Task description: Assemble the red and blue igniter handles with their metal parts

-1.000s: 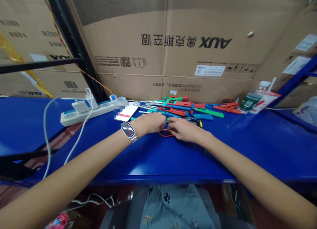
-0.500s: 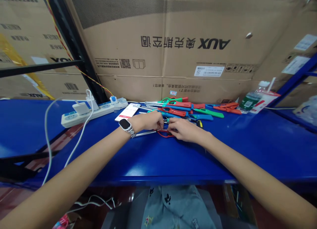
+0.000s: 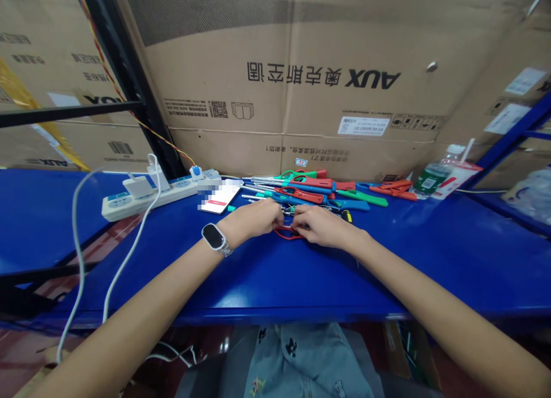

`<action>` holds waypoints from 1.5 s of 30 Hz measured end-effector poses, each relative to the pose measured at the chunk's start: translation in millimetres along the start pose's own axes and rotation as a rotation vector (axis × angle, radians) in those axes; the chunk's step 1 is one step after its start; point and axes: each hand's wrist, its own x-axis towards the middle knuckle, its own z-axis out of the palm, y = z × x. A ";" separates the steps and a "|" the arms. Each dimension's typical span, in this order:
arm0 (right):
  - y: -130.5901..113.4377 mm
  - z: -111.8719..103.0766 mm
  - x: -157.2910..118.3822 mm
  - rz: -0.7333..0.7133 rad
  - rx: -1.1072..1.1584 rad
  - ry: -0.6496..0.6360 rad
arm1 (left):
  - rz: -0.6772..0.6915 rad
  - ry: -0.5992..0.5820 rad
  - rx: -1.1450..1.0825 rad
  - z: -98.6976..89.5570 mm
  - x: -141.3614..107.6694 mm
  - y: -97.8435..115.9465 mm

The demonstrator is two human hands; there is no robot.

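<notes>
My left hand (image 3: 266, 215), with a watch (image 3: 214, 236) on its wrist, has its fingers pinched together over the blue table. Just to its right is my right hand (image 3: 316, 225), its fingers closed at a red lighter part (image 3: 284, 233) with a looped guard. What sits between the left fingertips is too small to make out. Behind both hands lies a pile of long-nosed lighters, among them a red one (image 3: 303, 195), a green one (image 3: 364, 198) and a blue one (image 3: 350, 205). A yellow and black tool (image 3: 346, 216) rests beside the right hand.
A white power strip (image 3: 161, 195) with plugs and cables lies at the left, near a phone (image 3: 219, 197). Orange-red pieces (image 3: 396, 188), a bottle (image 3: 430, 177) and a cup (image 3: 456, 177) stand at the right. A large cardboard box (image 3: 322, 36) backs the table (image 3: 275, 283).
My left wrist has shifted slightly left and down. The metal rod that stretched out beneath my left hand no longer shows. My right hand has barely moved.
</notes>
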 end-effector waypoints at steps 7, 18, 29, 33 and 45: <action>4.8 2.9 1.0 0.000 0.083 0.011 | 0.045 -0.054 0.089 0.3 -8.9 7.8; -7.1 1.1 -5.5 0.109 -0.027 0.020 | 0.102 0.015 0.020 7.2 -5.3 1.7; -10.9 5.4 -8.2 0.094 -0.126 0.057 | 0.094 0.029 -0.005 10.8 -7.0 2.6; -12.1 7.5 -9.9 0.080 -0.137 0.084 | 0.076 0.029 0.064 11.2 -9.4 2.0; -11.8 5.2 -17.5 0.006 -0.217 0.041 | 0.172 0.054 0.275 21.4 -22.0 18.4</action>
